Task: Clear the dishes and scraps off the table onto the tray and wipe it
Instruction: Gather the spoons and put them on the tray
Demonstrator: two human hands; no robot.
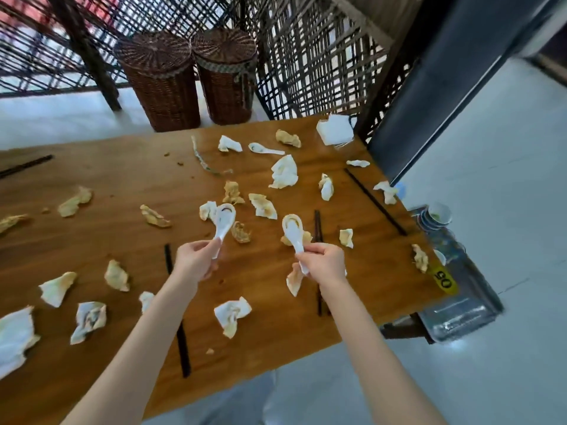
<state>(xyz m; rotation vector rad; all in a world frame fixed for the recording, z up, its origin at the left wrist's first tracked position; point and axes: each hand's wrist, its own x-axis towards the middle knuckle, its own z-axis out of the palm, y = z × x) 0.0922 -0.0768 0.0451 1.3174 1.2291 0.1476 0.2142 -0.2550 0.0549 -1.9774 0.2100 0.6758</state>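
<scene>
The person is collecting the dishes: each hand is gripping a soiled white soup spoon by its handle, bowl pointing away, above the middle of the table (129, 167). The left hand (196, 260) is curling its fingers around the left spoon (225, 217); the right hand (323, 262) is pinching the right spoon (293, 230) at the handle's near end. Both spoons are lifted clear of the wood, judging by how they are tilting.

The tray (460, 305), a metal one, is sitting off the table's right edge, lower down, with a stack of small bowls (437, 214) at its far end. The next move is probably carrying both spoons over the right edge and laying them in the tray beside those bowls, without knocking the stack.

Much is remaining. A third spoon (265, 148) is lying near the far edge, and crumpled, stained napkins (283, 173) are scattered all over the top. Dark chopsticks (374, 202) are lying singly toward the right edge, with others at the near edge and far left. A stack of clean napkins (334, 130) is sitting at the far right corner. Wiping looks a long way off. Two wicker baskets (190, 78) are standing on the floor beyond the far edge.
</scene>
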